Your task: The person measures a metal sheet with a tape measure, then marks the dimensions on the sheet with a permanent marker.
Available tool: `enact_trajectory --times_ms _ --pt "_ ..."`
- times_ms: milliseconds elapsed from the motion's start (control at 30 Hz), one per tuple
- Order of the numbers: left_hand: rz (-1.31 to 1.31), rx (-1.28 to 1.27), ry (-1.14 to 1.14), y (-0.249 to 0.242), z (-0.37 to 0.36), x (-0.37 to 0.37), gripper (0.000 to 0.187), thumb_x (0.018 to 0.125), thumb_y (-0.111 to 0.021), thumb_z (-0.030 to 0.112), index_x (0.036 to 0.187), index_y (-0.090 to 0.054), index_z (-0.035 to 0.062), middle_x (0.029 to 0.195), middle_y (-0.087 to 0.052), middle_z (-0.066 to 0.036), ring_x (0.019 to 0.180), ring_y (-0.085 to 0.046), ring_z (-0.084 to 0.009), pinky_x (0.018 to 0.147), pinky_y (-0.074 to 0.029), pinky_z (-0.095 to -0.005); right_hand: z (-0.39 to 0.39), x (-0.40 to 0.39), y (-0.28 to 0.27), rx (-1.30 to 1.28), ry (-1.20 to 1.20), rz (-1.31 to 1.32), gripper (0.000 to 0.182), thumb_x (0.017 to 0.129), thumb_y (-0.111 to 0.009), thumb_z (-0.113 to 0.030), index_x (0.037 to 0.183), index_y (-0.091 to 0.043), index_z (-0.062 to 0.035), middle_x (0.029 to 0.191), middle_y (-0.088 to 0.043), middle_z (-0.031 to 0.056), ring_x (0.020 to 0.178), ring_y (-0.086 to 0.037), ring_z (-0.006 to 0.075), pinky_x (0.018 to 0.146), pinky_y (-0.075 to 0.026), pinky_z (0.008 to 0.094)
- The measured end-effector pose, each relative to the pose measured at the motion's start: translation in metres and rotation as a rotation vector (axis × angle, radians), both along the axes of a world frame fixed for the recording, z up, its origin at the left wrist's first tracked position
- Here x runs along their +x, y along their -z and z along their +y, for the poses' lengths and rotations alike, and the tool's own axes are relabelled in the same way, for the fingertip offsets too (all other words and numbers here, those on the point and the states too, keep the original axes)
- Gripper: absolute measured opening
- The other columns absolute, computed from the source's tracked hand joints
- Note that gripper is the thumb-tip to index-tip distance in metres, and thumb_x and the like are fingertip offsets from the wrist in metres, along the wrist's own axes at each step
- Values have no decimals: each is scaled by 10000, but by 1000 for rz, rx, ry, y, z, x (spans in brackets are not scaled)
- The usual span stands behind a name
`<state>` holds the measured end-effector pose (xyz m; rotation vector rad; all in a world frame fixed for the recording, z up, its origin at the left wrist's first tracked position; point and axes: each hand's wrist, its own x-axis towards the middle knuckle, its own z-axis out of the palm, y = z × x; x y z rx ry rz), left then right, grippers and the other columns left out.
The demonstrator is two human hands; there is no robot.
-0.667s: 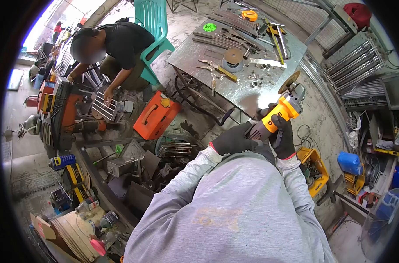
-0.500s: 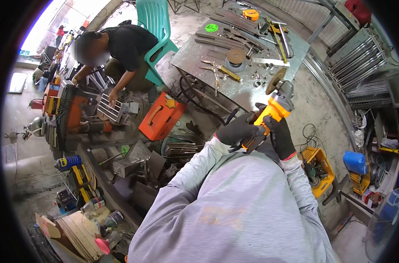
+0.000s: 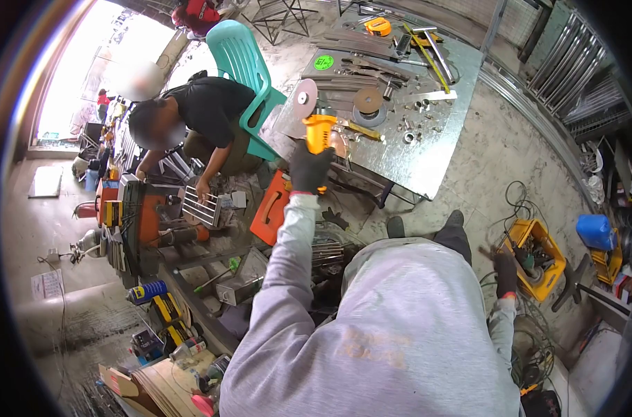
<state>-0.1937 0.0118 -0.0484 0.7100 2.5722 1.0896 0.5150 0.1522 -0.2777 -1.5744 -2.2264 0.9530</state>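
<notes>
My left hand (image 3: 310,169), in a black glove, is closed around the yellow body of an angle grinder (image 3: 320,133). The grinder points away from me, with its brownish disc (image 3: 305,99) near the left edge of the metal table (image 3: 437,146). Low on the right, my right hand (image 3: 505,275), gloved too, hangs beside a yellow crate (image 3: 553,276) with tools and cords in it. Its fingers look stretched out, and I see nothing held in them. More discs (image 3: 368,101) lie on the table, near several small metal rings (image 3: 409,137).
A person in a black shirt (image 3: 215,104) bends over a metal grille (image 3: 201,206) beside a green chair (image 3: 241,62). An orange-red case (image 3: 268,212) stands below the table. Metal tubes (image 3: 573,62) lean at right; cords (image 3: 521,198) lie on the floor.
My right hand has let go of the grinder and moved down right to the crate. My left hand has carried the grinder left, across the table's near side. My view has shifted.
</notes>
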Motion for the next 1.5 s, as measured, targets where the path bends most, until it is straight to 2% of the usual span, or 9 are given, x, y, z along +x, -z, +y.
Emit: enact_trajectory --times_ms 33,100,333,433,633,867,1067,1233,1500 --pt "3 -3 6 -5 2 -14 518 768 -877 343 1087 -666 -6 942 -759 -207 869 -755 -389 784 -581 -483 -30 8 -10 -429 419 147 372 1030 -615 -429 1220 -722 -127 1074 -720 7 919 -650 217 734 -529 468" --pt "177 -265 -21 -16 7 -35 532 769 -859 359 1121 -665 11 1035 -768 -235 1001 -748 -419 868 -575 -503 -69 12 -41 -783 667 177 308 1066 -585 -246 1297 -697 -77 1207 -711 99 1070 -698 205 804 -584 396" --pt "236 -326 30 -5 27 -79 596 805 -863 431 1186 -659 21 1114 -770 -254 1067 -737 -444 921 -562 -521 -90 -58 -69 -803 607 290 315 1061 -598 -269 1300 -684 -81 1168 -710 87 1032 -691 198 791 -581 399" --pt "232 -314 34 -8 38 -78 599 796 -856 454 1141 -681 -3 1072 -764 -272 1041 -737 -449 896 -562 -506 -100 -70 -78 -813 603 318 320 1058 -604 -280 1301 -678 -83 1149 -709 81 1013 -687 194 785 -580 401" --pt "277 -405 33 9 52 -91 686 839 -834 529 1230 -628 3 1164 -737 -296 1118 -712 -471 963 -548 -545 -111 -71 -86 -819 607 359 332 1053 -616 -302 1303 -665 -88 1110 -708 69 975 -680 187 773 -578 404" --pt "50 -392 86 -9 47 -97 726 789 -834 513 1238 -648 -26 1123 -756 -288 1082 -738 -432 948 -559 -501 -109 -76 -55 -817 555 448 350 1047 -631 -328 1306 -650 -93 1065 -707 55 930 -672 178 759 -575 408" --pt "70 -387 61 -5 48 -92 749 787 -831 517 1247 -643 -43 1129 -761 -270 1078 -745 -403 932 -562 -467 -105 -67 -31 -712 422 246 286 1045 -637 -320 1208 -689 -91 1032 -707 48 900 -657 194 726 -553 415" --pt "140 -380 22 -3 49 -88 710 776 -837 480 1230 -659 -37 1154 -761 -250 1090 -744 -394 937 -564 -473 -147 98 -29 -577 232 157 254 1029 -630 -285 1167 -712 -88 1042 -727 68 922 -676 227 762 -561 419" --pt "113 -387 18 9 49 -95 700 785 -844 486 1232 -668 -23 1142 -769 -236 1063 -751 -392 933 -566 -471 -140 62 32 -364 -32 25 219 1003 -618 -228 1101 -749 -82 1058 -757 99 958 -705 281 819 -575 424"
